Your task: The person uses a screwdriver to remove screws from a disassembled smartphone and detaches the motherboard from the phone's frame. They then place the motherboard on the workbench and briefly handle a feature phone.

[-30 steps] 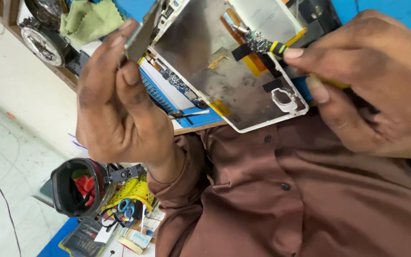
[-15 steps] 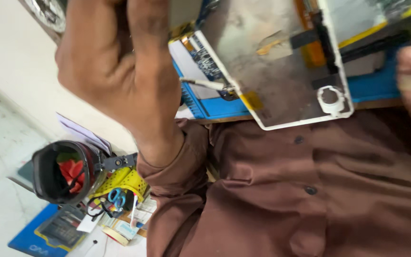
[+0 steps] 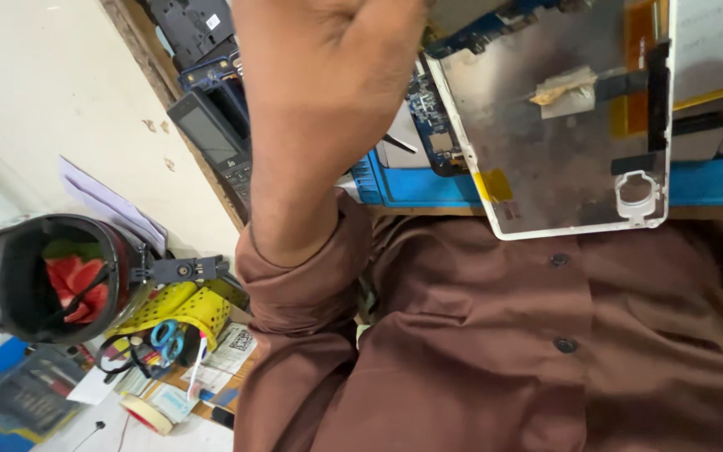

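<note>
Silvery metal shows on the back of the opened tablet panel [image 3: 571,142], which lies tilted over the blue mat [image 3: 713,180] at the edge of the worktop [image 3: 428,209], its white frame reaching past the edge above the brown shirt [image 3: 504,335]. Strips of black and yellow tape cross the panel, and a white ring-shaped fitting sits near its lower right corner. A blue circuit board [image 3: 428,117] lies just beside the panel's left edge, partly under it.

Left hand [image 3: 328,75] is raised close to the camera, seen from the back, fingers curled in at the top of the picture; whether it grips anything I cannot tell, since the fingertips are cut off by the frame. It sits just left of the panel and over the circuit board, and touching cannot be judged. Its brown sleeve [image 3: 303,276] is rolled at the wrist. Right hand is out of view.

Left of the arm, a dark handset with a screen [image 3: 211,134] leans along the worktop's wooden edge, with other black device parts [image 3: 190,29] above it. Lower left, a black cup-shaped holder [image 3: 35,276] with something red inside stands beside a yellow perforated case [image 3: 177,310], blue-handled scissors [image 3: 165,335], a roll of pale tape [image 3: 148,414] and scattered paper slips
</note>
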